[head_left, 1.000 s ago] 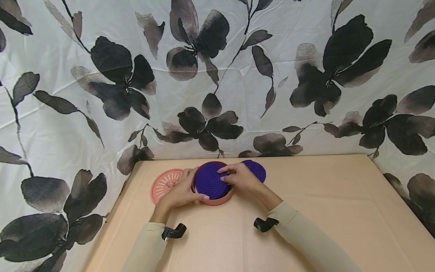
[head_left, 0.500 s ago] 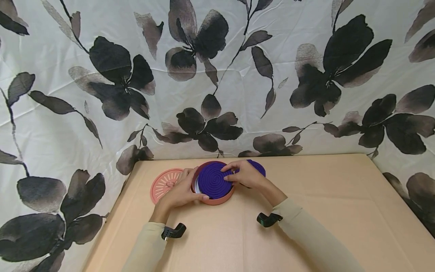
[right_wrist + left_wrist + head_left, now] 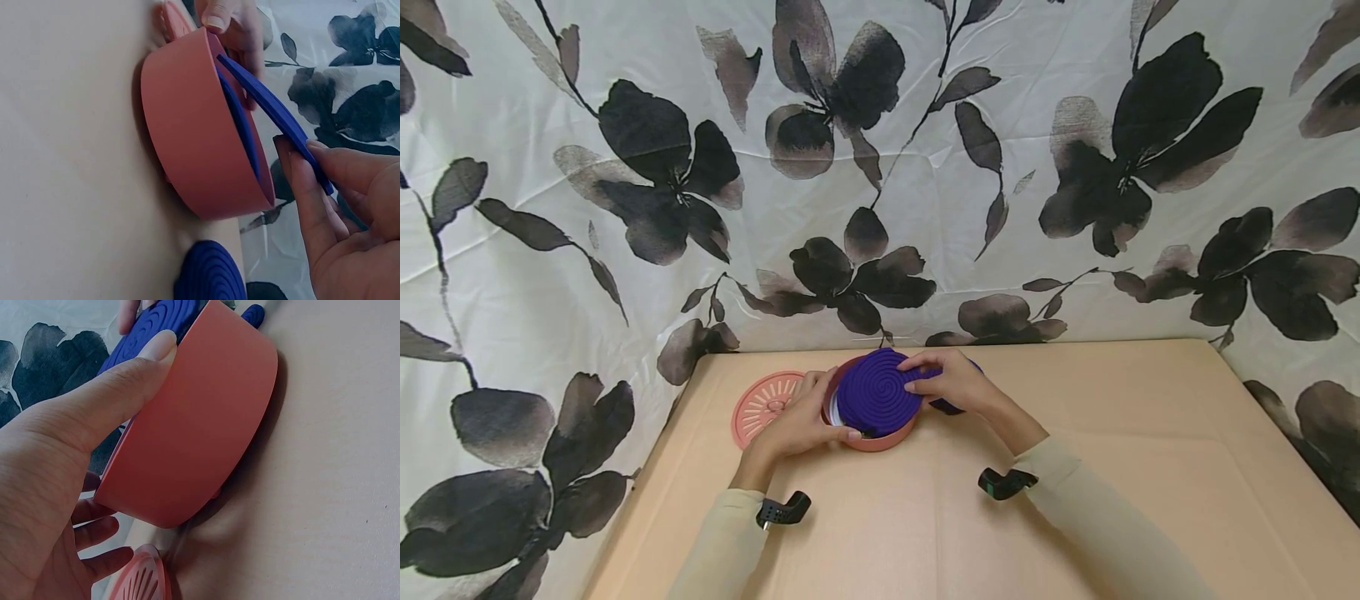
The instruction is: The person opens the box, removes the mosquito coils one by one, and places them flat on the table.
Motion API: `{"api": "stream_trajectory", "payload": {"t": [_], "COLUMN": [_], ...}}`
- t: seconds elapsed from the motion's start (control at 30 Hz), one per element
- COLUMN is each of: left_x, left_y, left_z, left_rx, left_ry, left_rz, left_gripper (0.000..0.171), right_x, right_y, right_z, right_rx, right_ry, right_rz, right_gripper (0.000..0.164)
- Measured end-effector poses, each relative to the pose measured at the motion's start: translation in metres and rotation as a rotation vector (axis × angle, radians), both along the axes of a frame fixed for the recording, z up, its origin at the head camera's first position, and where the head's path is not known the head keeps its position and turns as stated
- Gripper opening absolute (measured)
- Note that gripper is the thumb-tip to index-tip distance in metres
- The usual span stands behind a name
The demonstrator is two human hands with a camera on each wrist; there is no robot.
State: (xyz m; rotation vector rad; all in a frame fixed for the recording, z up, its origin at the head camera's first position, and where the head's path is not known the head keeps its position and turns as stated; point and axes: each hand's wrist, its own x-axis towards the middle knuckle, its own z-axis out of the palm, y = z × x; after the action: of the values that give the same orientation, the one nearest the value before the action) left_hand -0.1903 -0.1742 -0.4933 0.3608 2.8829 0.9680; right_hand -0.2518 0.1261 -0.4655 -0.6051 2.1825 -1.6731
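My left hand (image 3: 805,421) grips the side of a round coral-pink container (image 3: 181,125), thumb at the rim in the left wrist view. With thumb and fingers my right hand (image 3: 955,382) pinches the edge of a blue round coaster (image 3: 876,393) with a spiral ridged face. That coaster slants over the container's mouth, its far edge just inside the rim in the right wrist view. Another blue disc (image 3: 240,128) shows inside the container, below the held one. Beside the container on the right, a similar blue ridged coaster (image 3: 212,275) lies on the table, mostly hidden by my right hand in the head view.
A pink slotted lid (image 3: 763,404) lies on the table left of the container, partly behind my left hand. The light-tan table (image 3: 1112,483) ends at the back against a white curtain (image 3: 925,192) with dark flowers.
The right hand has moved right, shifting the pinched coaster rightward and raising it into a tilt over the container. The left hand has stayed in place on the container.
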Motion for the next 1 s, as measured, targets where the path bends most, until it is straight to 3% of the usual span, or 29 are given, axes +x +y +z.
{"api": "stream_trajectory", "payload": {"t": [0.5,1.0], "left_x": [-0.002,-0.001], "left_y": [-0.002,0.000], "left_z": [-0.001,0.000], "left_rx": [-0.004,0.007], "left_ry": [0.016,0.031], "left_rz": [-0.020,-0.024], "left_gripper": [0.123,0.123], "right_x": [-0.003,-0.008], "right_y": [0.035,0.077], "right_z": [0.004,-0.009], "right_rx": [-0.063,-0.016], "right_ry": [-0.050,0.004], "right_rz": [-0.023,-0.097], "right_gripper": [0.037,0.038]}}
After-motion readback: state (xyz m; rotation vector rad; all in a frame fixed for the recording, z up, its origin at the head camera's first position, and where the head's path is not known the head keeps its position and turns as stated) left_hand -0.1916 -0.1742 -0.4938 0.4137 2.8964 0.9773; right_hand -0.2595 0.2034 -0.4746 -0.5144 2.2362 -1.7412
